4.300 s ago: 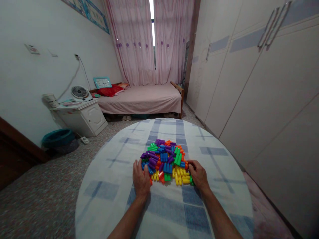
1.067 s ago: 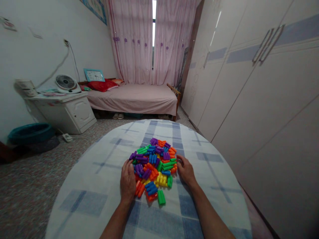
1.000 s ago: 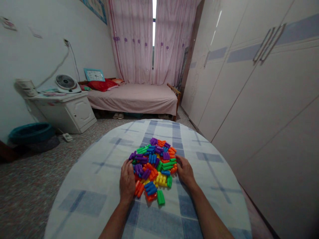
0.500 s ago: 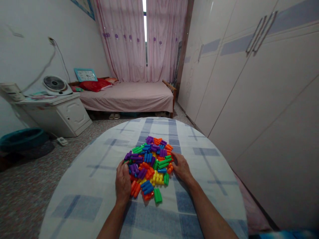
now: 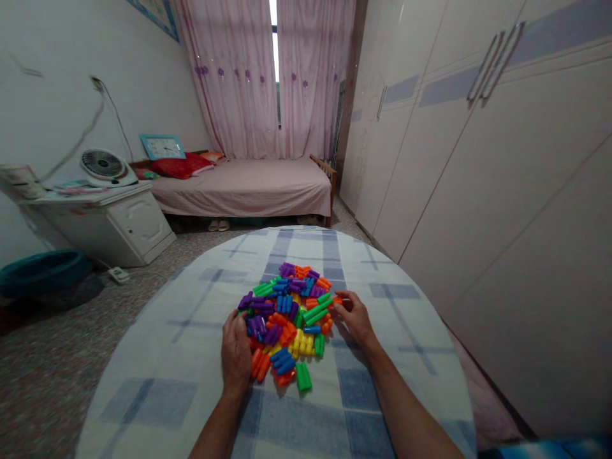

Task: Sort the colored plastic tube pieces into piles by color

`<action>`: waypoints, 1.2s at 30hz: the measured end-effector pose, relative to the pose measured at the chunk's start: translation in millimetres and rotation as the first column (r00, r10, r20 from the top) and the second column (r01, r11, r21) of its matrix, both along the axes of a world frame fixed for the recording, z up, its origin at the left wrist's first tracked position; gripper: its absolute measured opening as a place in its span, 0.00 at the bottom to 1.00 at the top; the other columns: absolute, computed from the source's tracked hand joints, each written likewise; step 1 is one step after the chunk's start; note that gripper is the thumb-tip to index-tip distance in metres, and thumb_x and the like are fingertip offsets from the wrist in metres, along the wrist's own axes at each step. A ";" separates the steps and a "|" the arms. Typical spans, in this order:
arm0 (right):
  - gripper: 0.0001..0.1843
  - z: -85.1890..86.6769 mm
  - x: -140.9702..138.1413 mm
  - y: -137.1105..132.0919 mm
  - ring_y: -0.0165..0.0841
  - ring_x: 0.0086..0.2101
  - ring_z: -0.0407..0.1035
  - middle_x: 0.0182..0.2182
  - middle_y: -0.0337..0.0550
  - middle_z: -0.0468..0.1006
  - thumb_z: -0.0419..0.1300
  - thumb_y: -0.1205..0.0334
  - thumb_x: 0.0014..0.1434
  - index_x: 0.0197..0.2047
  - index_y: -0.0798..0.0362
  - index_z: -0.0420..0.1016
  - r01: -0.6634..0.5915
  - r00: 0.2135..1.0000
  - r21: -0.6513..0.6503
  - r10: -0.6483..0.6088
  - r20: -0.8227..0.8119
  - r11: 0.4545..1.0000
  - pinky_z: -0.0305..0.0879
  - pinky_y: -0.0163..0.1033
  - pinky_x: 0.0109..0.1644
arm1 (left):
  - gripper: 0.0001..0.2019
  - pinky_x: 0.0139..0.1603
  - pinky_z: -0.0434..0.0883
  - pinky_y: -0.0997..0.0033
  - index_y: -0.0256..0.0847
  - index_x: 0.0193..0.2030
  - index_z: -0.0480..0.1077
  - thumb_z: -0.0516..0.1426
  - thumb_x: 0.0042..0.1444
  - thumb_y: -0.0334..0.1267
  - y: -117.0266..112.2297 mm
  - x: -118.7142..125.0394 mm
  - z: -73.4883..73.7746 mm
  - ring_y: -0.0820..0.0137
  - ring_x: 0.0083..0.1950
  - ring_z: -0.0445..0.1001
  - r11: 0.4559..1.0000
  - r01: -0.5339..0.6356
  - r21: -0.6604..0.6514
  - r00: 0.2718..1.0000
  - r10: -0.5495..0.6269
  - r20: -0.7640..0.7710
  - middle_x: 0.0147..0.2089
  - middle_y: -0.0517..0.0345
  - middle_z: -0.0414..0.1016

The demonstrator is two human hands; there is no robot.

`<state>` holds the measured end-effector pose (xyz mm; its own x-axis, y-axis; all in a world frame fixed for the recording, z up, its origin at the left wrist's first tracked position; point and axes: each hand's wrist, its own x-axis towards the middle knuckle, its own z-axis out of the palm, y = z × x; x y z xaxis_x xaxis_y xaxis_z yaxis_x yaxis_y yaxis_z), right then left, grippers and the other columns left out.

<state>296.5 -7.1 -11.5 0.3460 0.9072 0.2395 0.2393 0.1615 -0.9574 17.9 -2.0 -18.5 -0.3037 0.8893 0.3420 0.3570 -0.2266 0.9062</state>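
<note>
Round table in blue-and-white checked cloth (image 5: pixel 157 357); heap of small multicoloured plastic building blocks (image 5: pixel 287 312) mid-table, straight ahead, long axis running away from the person. Left hand (image 5: pixel 235 349) flat, open, palm down on the heap's near-left edge; right hand (image 5: pixel 354 317) farther out at its right edge, fingers curled at an orange plastic block (image 5: pixel 337 299), grip unclear. Hands apart, heap between.

Left hand (image 5: pixel 236 352) flat, palm down; right hand (image 5: pixel 354 319) fingers curled.
</note>
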 end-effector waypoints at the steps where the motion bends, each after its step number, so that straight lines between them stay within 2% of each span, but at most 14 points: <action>1: 0.17 0.3 0.3 -0.1 0.33 0.31 0.72 0.32 0.40 0.76 0.61 0.56 0.48 0.42 0.53 0.71 -0.008 0.997 -0.019 0.007 -0.074 1.000 0.69 0.38 0.33 | 0.23 0.67 0.54 0.62 0.38 0.48 0.68 0.41 0.63 0.51 -0.7 0.2 0.4 0.64 0.62 0.61 1.000 -0.008 0.011 1.000 0.008 -0.010 0.58 0.48 0.64; 6: 0.21 4.9 -1.9 -3.2 0.31 0.23 0.70 0.28 0.36 0.77 0.65 0.52 0.45 0.42 0.50 0.69 -0.083 0.914 -0.101 0.035 -0.405 0.991 0.64 0.33 0.24 | 0.20 0.67 0.53 0.61 0.40 0.50 0.68 0.43 0.63 0.48 -7.5 3.0 7.2 0.64 0.63 0.60 0.996 0.005 0.091 0.996 0.003 -0.087 0.60 0.51 0.63; 9: 0.21 7.6 -5.0 -4.6 0.30 0.24 0.70 0.30 0.36 0.77 0.66 0.54 0.45 0.43 0.50 0.69 -0.117 0.871 -0.074 0.066 -0.486 0.990 0.64 0.33 0.25 | 0.19 0.66 0.55 0.60 0.40 0.50 0.68 0.43 0.63 0.47 -9.7 4.4 10.6 0.64 0.62 0.61 0.994 0.019 0.104 0.995 -0.008 -0.098 0.59 0.51 0.64; 14: 0.20 10.0 -8.7 -3.9 0.32 0.31 0.72 0.34 0.38 0.78 0.66 0.57 0.44 0.41 0.51 0.71 -0.177 0.861 0.002 0.155 -0.484 0.984 0.68 0.36 0.34 | 0.20 0.66 0.55 0.60 0.40 0.49 0.68 0.43 0.63 0.47 -7.8 3.2 9.0 0.64 0.61 0.61 0.996 0.007 0.094 0.996 0.002 -0.094 0.58 0.51 0.64; 18: 0.21 6.7 -7.1 -1.8 0.33 0.31 0.73 0.35 0.38 0.78 0.67 0.59 0.42 0.42 0.50 0.71 -0.186 0.840 0.019 0.169 -0.515 0.982 0.68 0.37 0.36 | 0.19 0.66 0.55 0.61 0.40 0.49 0.69 0.43 0.64 0.47 -7.2 1.9 7.3 0.64 0.62 0.61 0.995 -0.003 0.101 0.995 0.013 -0.101 0.58 0.51 0.64; 20: 0.22 5.2 -6.2 -1.0 0.34 0.32 0.73 0.35 0.40 0.78 0.67 0.58 0.43 0.43 0.51 0.71 -0.179 0.841 0.021 0.164 -0.515 0.984 0.68 0.38 0.36 | 0.19 0.66 0.55 0.60 0.40 0.50 0.68 0.43 0.64 0.45 -9.6 2.5 9.4 0.63 0.62 0.60 0.991 -0.023 0.133 0.990 0.041 -0.135 0.59 0.50 0.63; 23: 0.22 7.7 -8.9 -1.7 0.35 0.34 0.73 0.36 0.40 0.78 0.67 0.56 0.44 0.43 0.51 0.71 -0.153 0.862 0.036 0.151 -0.484 0.988 0.69 0.39 0.38 | 0.16 0.66 0.55 0.58 0.41 0.52 0.67 0.46 0.64 0.42 -16.5 5.6 15.9 0.63 0.64 0.59 0.969 -0.027 0.247 0.971 0.085 -0.225 0.60 0.50 0.62; 26: 0.20 17.9 -17.5 -5.7 0.35 0.37 0.73 0.38 0.40 0.78 0.68 0.56 0.45 0.42 0.50 0.71 -0.158 0.865 0.085 0.179 -0.469 0.984 0.69 0.39 0.41 | 0.15 0.65 0.57 0.54 0.41 0.53 0.66 0.49 0.62 0.38 -24.4 10.5 22.2 0.62 0.64 0.59 0.921 0.045 0.388 0.942 0.090 -0.324 0.59 0.50 0.64; 29: 0.19 32.3 -28.6 -12.1 0.34 0.37 0.73 0.37 0.40 0.78 0.68 0.56 0.47 0.42 0.49 0.71 -0.224 0.866 0.100 0.245 -0.437 0.970 0.70 0.39 0.40 | 0.16 0.63 0.59 0.50 0.41 0.55 0.65 0.52 0.60 0.35 -30.5 16.2 25.0 0.59 0.64 0.59 0.873 0.137 0.469 0.904 0.083 -0.419 0.55 0.50 0.69; 34: 0.16 51.3 -43.4 -24.6 0.32 0.35 0.72 0.36 0.38 0.76 0.67 0.57 0.48 0.41 0.48 0.72 -0.308 0.892 0.102 0.324 -0.314 0.946 0.70 0.36 0.37 | 0.24 0.63 0.57 0.46 0.40 0.60 0.61 0.58 0.57 0.38 -36.1 24.6 26.2 0.55 0.64 0.59 0.852 0.245 0.463 0.828 0.065 -0.558 0.53 0.48 0.72; 36: 0.14 56.2 -48.1 -29.5 0.33 0.37 0.72 0.39 0.38 0.75 0.66 0.57 0.49 0.41 0.48 0.73 -0.327 0.910 0.112 0.344 -0.231 0.939 0.70 0.37 0.40 | 0.26 0.63 0.56 0.45 0.40 0.61 0.60 0.59 0.56 0.40 -36.7 26.3 26.7 0.54 0.64 0.59 0.858 0.266 0.439 0.810 0.048 -0.585 0.53 0.48 0.72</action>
